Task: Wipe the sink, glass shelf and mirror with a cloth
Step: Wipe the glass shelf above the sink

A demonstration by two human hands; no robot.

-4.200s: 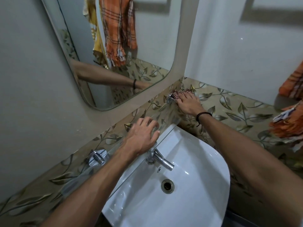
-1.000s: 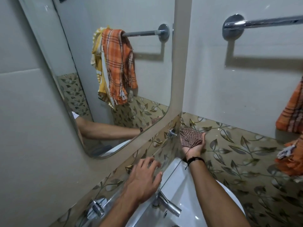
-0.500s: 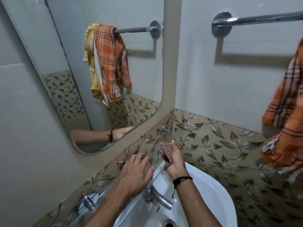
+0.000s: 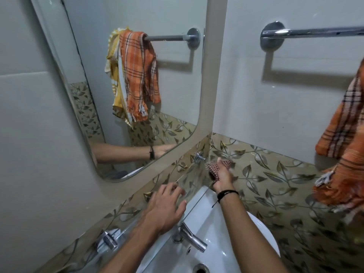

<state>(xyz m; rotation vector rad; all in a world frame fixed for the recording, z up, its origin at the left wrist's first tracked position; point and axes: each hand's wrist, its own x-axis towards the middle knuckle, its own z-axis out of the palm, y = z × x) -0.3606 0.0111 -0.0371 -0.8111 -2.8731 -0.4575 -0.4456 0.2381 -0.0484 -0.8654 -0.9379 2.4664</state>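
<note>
Right hand (image 4: 222, 177): fingers curled around small red-white checked cloth (image 4: 213, 170), thumb up, firm hold. Cloth at far right end of clear glass shelf (image 4: 192, 186), close to wall corner, just beside chrome shelf bracket (image 4: 199, 157).

Left hand (image 4: 165, 209): fingers spread, lying flat on shelf, holding nothing, above chrome tap (image 4: 189, 236).

White ceramic sink (image 4: 216, 243) below shelf.

Rounded-corner wall mirror (image 4: 173, 91) above shelf, on left wall.

Orange plaid towel (image 4: 346, 154) hanging at right, under chrome rail (image 4: 315, 33).
</note>
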